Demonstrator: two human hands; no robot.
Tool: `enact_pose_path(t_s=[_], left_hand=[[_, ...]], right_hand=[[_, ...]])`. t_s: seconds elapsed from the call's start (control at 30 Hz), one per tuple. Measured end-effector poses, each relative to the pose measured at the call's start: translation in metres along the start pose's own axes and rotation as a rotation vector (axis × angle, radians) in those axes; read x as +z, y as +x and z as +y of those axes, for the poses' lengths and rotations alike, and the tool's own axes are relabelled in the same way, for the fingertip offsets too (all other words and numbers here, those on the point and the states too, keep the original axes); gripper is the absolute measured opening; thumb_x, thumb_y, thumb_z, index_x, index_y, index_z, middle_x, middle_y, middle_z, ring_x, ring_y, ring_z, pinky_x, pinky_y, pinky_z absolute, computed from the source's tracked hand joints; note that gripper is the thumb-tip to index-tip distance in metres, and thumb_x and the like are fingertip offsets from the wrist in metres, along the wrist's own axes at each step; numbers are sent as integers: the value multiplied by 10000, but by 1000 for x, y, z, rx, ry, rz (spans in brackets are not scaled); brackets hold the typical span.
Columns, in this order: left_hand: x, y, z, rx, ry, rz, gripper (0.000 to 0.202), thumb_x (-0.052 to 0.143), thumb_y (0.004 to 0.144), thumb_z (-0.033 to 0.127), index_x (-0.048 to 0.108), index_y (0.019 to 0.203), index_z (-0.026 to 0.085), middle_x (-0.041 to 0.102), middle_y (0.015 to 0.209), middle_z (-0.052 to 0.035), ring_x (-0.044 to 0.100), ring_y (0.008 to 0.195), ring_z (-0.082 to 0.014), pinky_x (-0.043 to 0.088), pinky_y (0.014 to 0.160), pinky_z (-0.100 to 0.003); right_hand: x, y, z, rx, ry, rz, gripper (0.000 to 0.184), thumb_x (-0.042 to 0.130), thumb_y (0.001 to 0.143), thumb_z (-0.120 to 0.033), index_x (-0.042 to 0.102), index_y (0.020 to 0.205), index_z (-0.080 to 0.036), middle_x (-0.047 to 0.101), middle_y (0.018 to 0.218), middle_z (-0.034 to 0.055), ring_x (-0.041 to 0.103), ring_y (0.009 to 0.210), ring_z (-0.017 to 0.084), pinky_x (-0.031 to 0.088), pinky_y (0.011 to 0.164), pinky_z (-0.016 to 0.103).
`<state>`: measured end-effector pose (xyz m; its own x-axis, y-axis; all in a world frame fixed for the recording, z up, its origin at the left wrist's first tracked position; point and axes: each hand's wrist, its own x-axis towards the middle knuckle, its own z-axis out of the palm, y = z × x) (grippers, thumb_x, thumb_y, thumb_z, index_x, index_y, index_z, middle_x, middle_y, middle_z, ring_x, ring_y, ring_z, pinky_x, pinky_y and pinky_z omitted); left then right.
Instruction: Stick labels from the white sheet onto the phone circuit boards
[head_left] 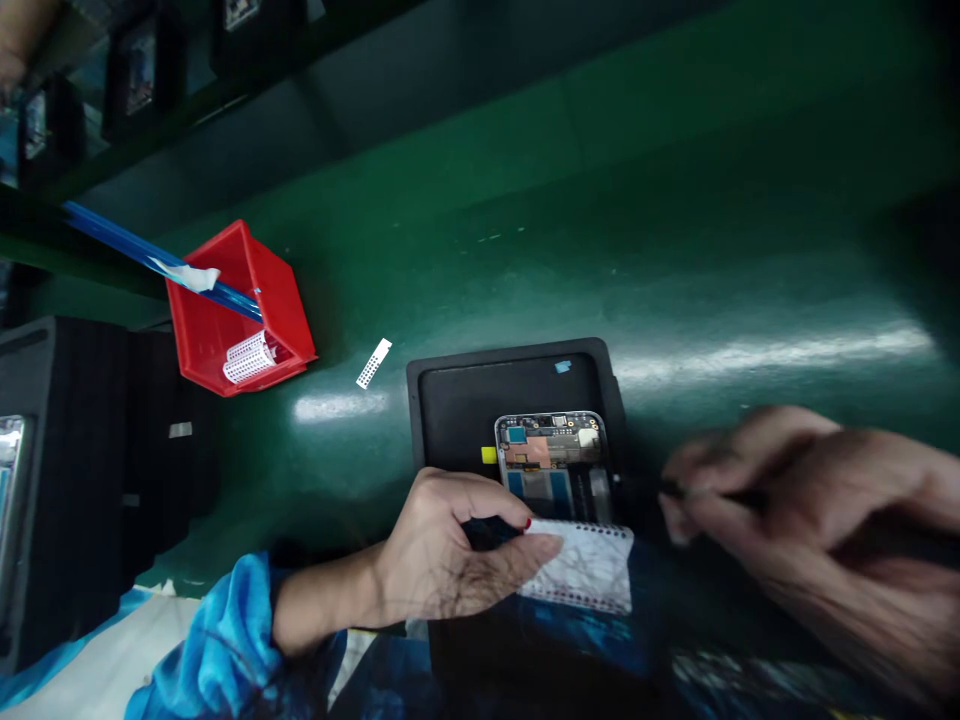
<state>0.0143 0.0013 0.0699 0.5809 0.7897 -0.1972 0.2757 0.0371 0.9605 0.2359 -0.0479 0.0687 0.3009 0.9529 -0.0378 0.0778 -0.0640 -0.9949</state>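
An opened phone (553,455) with its circuit board showing lies on a black tray-like fixture (465,400) on the green bench. My left hand (442,555) is closed on a white perforated sheet (589,565) at the phone's near end, thumb pressed on the sheet. My right hand (810,510) is blurred by motion just right of the phone, fingers pinched around a thin dark tool (679,490) that points toward the phone's edge.
A red bin (285,305) at the left holds a white perforated strip and a blue stick that juts out leftward. A small white strip (373,363) lies loose on the bench. Black boxes (82,470) stand at the far left.
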Motion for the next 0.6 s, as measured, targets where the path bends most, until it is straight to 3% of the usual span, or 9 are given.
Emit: enact_pose_path(t_s=[0.1, 0.23, 0.6], left_hand=[[1, -1, -5, 99, -38, -16, 162, 773, 764, 191, 673, 660, 118, 696, 584, -55, 593, 471, -102, 469, 469, -163], [1, -1, -6, 131, -40, -28, 141, 775, 763, 161, 678, 677, 107, 718, 593, -79, 626, 477, -105, 490, 492, -150], [-1, 0, -4, 135, 4, -48, 99, 761, 772, 182, 686, 711, 158, 749, 612, -79, 670, 477, -138, 525, 483, -182]], right_hand=[[4, 17, 3, -6, -32, -9, 250, 774, 748, -172, 564, 645, -262, 641, 703, -22, 669, 575, 128, 580, 543, 233], [10, 29, 11, 12, -78, -30, 245, 768, 768, -188, 570, 636, -246, 642, 668, -30, 670, 613, 99, 548, 580, 180], [10, 28, 13, 2, -140, -59, 237, 761, 792, -223, 583, 639, -260, 648, 693, -21, 671, 632, 118, 536, 574, 231]])
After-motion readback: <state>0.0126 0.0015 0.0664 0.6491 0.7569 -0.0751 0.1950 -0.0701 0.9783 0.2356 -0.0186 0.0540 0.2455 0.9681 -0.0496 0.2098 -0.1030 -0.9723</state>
